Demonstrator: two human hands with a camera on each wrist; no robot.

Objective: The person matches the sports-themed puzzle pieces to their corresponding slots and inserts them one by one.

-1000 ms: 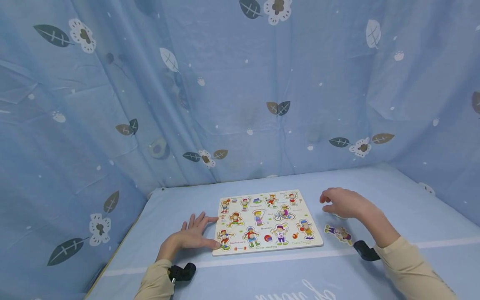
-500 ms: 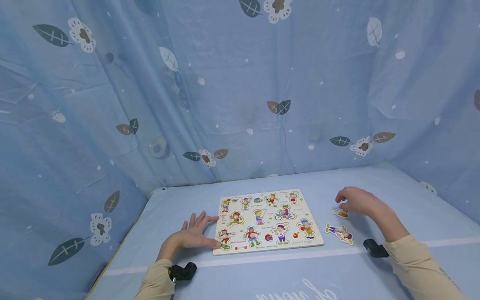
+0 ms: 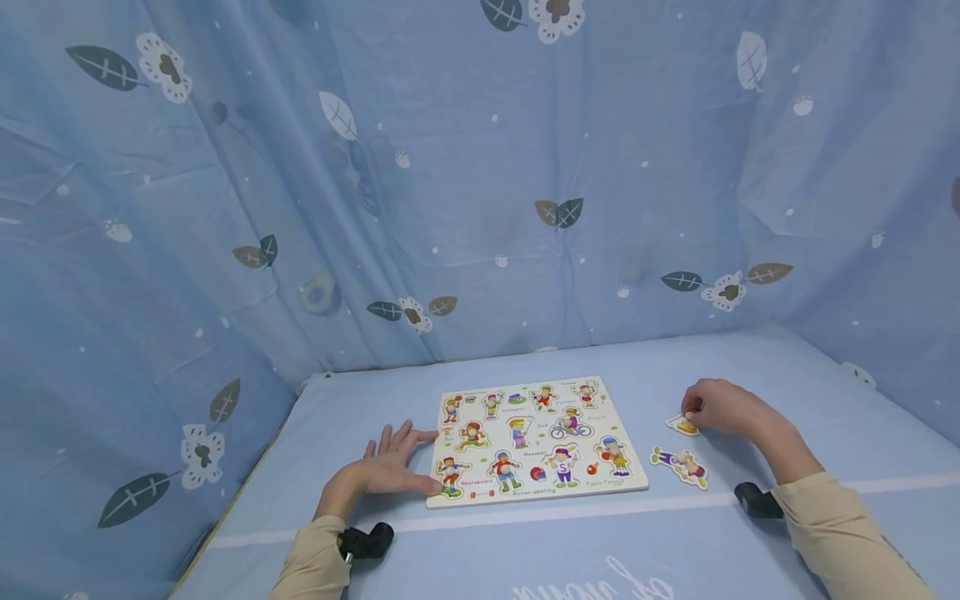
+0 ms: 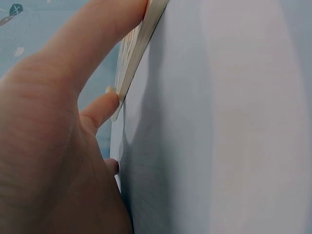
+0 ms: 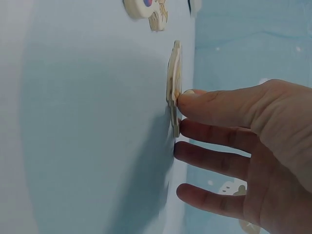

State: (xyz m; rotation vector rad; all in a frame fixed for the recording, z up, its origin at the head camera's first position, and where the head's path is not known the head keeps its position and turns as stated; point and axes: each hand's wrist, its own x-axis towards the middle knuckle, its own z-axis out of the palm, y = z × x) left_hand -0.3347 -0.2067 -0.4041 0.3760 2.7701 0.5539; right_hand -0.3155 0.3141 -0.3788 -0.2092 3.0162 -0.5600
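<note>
Head view: left hand (image 3: 378, 473) lies flat on the blue worktop (image 3: 525, 542), fingers straight and spread, tips against the left edge of the puzzle board (image 3: 534, 439). Left wrist view agrees: fingers (image 4: 100, 109) press the board edge (image 4: 141, 44), nothing gripped. Looks like it is steadying the board.

Right hand (image 3: 723, 408) is out to the right of the board, well apart from it, fingers curled down onto a small cut-out piece (image 3: 682, 426) on the worktop. Right wrist view shows the fingertips (image 5: 195, 100) touching the piece (image 5: 173, 87); it seems to lie flat on the cloth. Thumb is hidden, so whether this is a real pinch or just contact I cannot tell. A second piece (image 3: 679, 466), a lying figure, sits loose nearer the person, just beside the first and untouched.

Step in hand, as I judge it: setting down or picking up a piece beside the board. Next move calls for a clean pinch or release at the thin edge, without nudging the second piece.
</note>
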